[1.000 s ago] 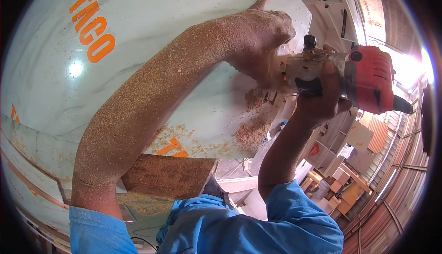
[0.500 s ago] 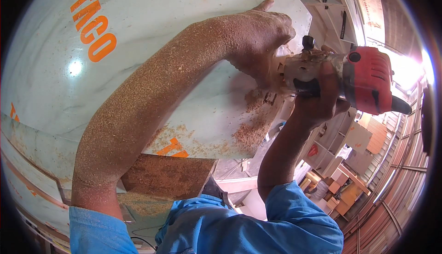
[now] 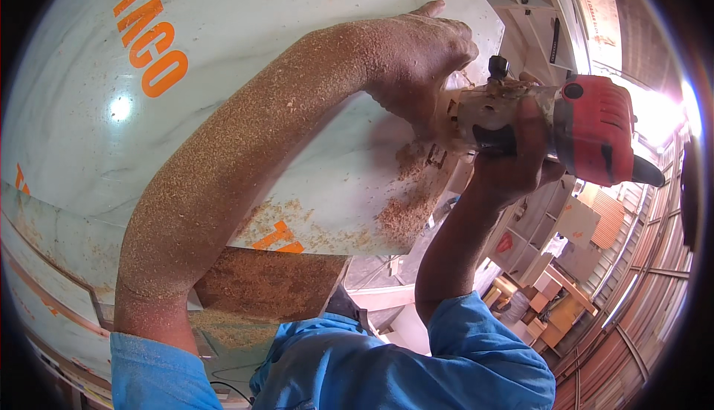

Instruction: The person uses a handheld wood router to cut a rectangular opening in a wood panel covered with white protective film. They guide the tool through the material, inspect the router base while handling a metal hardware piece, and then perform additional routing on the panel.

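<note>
My right hand [image 3: 513, 153] is wrapped round the metal body of a red and grey trim router [image 3: 595, 131], which lies sideways at the right edge of a white marble-patterned panel [image 3: 245, 31] with orange lettering. Against the router's base presses my left hand [image 3: 416, 57], its knuckles bent and one finger stretched out on the panel. The ends of its other fingers are hidden, and so is the router's bit. Fine sawdust coats my left forearm. Below the router, a heap of wood shavings [image 3: 407, 213] lies on the panel near its corner.
Beneath the panel is a brown, dust-covered board [image 3: 271, 283], with more pale panels [image 3: 52, 261] at the left. Open white cabinet frames [image 3: 539, 23] stand at the far right. Wooden offcuts and boxes [image 3: 554, 302] are piled beside a corrugated wall [image 3: 632, 321].
</note>
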`<state>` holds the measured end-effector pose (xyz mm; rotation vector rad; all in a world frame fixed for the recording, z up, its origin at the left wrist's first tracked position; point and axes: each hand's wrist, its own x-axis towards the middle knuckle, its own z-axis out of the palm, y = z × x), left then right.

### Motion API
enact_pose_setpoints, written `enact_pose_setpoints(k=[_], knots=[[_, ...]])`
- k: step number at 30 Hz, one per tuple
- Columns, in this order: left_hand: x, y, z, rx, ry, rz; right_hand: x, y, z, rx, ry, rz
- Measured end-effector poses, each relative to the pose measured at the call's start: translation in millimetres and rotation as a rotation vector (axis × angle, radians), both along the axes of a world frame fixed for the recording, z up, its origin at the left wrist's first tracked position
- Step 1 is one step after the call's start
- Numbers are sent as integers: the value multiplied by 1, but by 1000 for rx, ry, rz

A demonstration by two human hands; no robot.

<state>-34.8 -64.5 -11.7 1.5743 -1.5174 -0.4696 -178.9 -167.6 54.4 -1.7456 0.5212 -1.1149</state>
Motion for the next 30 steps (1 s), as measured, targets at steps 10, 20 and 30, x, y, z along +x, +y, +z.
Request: enact_pose_setpoints(k=[10,20,30], knots=[[2,1,0,-41,12,-7,-1,-6,-5,-129,-6,-7],[3,4,11,51,47,-21,5,3,-4,-80,-35,-15],[4,2,4,-3,39,-29,5,9,2,-19,1,5]])
